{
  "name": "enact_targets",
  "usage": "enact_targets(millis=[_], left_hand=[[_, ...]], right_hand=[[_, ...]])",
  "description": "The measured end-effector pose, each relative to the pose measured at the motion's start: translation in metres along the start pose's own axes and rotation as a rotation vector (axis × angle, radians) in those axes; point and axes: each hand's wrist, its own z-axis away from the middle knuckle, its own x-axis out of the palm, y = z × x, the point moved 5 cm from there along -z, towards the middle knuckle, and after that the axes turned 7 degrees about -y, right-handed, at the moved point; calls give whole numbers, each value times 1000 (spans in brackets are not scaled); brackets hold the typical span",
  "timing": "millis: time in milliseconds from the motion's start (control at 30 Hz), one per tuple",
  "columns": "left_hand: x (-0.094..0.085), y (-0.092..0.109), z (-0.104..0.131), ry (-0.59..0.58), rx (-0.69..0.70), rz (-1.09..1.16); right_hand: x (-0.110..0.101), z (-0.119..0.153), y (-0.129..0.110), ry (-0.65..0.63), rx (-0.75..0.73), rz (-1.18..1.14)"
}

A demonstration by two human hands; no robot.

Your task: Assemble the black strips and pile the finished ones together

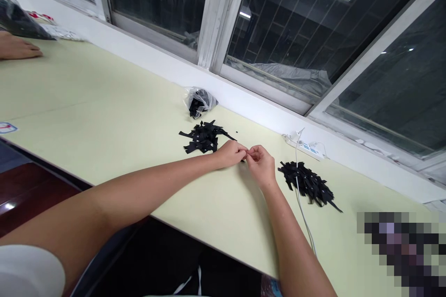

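Note:
My left hand (230,153) and my right hand (261,163) meet over the table, both closed with fingertips pinched together. A dark bit of a small black strip (243,161) peeks out under the fingertips; the fingers hide most of it. Just behind my left hand lies a loose pile of black strips (203,137), some with tiny pale dots. To the right of my right hand is a second, longer heap of black strips (308,182), also dotted.
A clear plastic bag (200,102) with black pieces stands by the wall. A white power strip (306,147) has a cable (300,199) running across the right heap. At far left, another person's hand (19,47) rests on the pale table (114,102), near a dark bag (21,21).

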Motion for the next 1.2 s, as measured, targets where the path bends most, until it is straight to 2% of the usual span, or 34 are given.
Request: enact_targets(millis=[200, 367, 467, 600, 733, 967, 1200], left_hand=[[1, -2, -1, 1, 0, -37], [7, 5, 2, -83, 60, -109], [7, 2, 3, -91, 18, -95], [3, -7, 2, -23, -62, -36], [-4, -11, 2, 51, -84, 14], [-6, -7, 4, 15, -132, 152], [-6, -7, 0, 34, -66, 112]], right_hand=[[-2, -1, 5, 17, 1, -18], [-8, -5, 21, 23, 44, 55], [-15, -7, 31, 72, 64, 103], [-24, -9, 43, 111, 88, 132], [-31, -11, 51, 127, 141, 0], [-32, -10, 51, 152, 259, -314], [-32, -10, 52, 108, 239, -391]])
